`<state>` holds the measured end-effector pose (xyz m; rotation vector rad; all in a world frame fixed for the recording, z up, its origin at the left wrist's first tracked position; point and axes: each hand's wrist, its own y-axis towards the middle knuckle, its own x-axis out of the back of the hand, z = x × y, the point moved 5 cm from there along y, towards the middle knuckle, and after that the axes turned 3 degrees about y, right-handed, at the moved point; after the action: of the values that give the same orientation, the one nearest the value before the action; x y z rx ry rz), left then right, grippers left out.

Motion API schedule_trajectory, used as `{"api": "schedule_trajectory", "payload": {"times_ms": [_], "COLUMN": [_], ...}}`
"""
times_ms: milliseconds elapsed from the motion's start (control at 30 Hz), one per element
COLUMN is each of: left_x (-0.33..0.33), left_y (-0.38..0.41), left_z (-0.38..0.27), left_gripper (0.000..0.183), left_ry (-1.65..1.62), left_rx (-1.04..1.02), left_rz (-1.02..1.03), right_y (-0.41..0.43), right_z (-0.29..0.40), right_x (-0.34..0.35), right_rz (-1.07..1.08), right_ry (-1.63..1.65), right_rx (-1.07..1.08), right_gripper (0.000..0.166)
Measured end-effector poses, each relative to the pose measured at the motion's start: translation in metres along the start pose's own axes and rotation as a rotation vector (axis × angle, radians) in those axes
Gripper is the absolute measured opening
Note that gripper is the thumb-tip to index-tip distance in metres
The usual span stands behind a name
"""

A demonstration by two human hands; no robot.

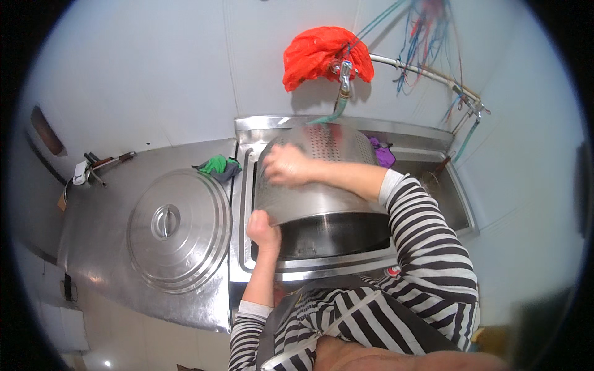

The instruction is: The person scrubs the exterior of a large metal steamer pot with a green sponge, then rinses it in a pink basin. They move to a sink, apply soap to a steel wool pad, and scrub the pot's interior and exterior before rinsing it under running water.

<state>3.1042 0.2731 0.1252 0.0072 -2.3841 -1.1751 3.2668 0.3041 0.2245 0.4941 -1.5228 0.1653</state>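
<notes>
A large stainless-steel pot with perforations (325,199) lies tilted on its side in the left sink basin, its mouth towards me. My left hand (263,229) grips the rim at the pot's left. Across the outer wall reaches my right arm, and my right hand (288,166) presses on the upper left side of the pot. That hand is motion-blurred and its fingers are curled; whether something is under them cannot be made out. Behind the pot, a green hose (335,113) hangs from a metal tap (345,76) and runs down towards the pot's far side.
A round steel lid (190,250) lies on the steel counter (106,246) at left, with a green-grey cloth (219,167) beside it. Utensils (109,162) lie at the far left. A purple cloth (384,153) sits behind the pot; a red plastic bag (311,51) hangs around the tap.
</notes>
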Motion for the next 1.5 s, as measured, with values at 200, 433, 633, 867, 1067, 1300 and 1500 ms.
{"api": "schedule_trajectory", "payload": {"times_ms": [200, 433, 633, 867, 1067, 1300, 1500], "left_x": [-0.002, 0.005, -0.007, 0.005, -0.001, -0.001, -0.007], "left_y": [-0.017, -0.04, -0.032, -0.014, 0.025, 0.021, 0.019], "left_z": [0.026, 0.049, 0.054, 0.017, -0.076, -0.074, -0.078], "left_gripper": [0.019, 0.024, 0.025, 0.021, 0.019, 0.021, 0.022], "left_ry": [0.008, 0.014, -0.023, -0.059, -0.05, -0.014, -0.068], "left_rx": [0.066, 0.134, 0.122, 0.041, -0.26, -0.229, -0.232], "left_rz": [0.013, 0.016, 0.024, 0.047, 0.068, 0.029, 0.004], "right_y": [-0.04, -0.17, -0.283, -0.159, -0.14, -0.167, -0.174], "right_z": [0.095, 0.094, 0.064, 0.103, 0.029, -0.009, -0.082], "right_x": [0.028, 0.077, 0.064, 0.074, 0.07, 0.063, 0.064], "right_rz": [0.086, -0.352, -0.58, -0.386, -0.404, -0.49, -0.406], "right_ry": [0.157, -0.081, -0.057, -0.04, 0.096, -0.095, -0.065], "right_rx": [0.012, -0.434, -0.858, -0.406, -0.232, -0.401, -0.466], "right_gripper": [0.019, 0.018, 0.015, 0.016, 0.012, 0.013, 0.018]}}
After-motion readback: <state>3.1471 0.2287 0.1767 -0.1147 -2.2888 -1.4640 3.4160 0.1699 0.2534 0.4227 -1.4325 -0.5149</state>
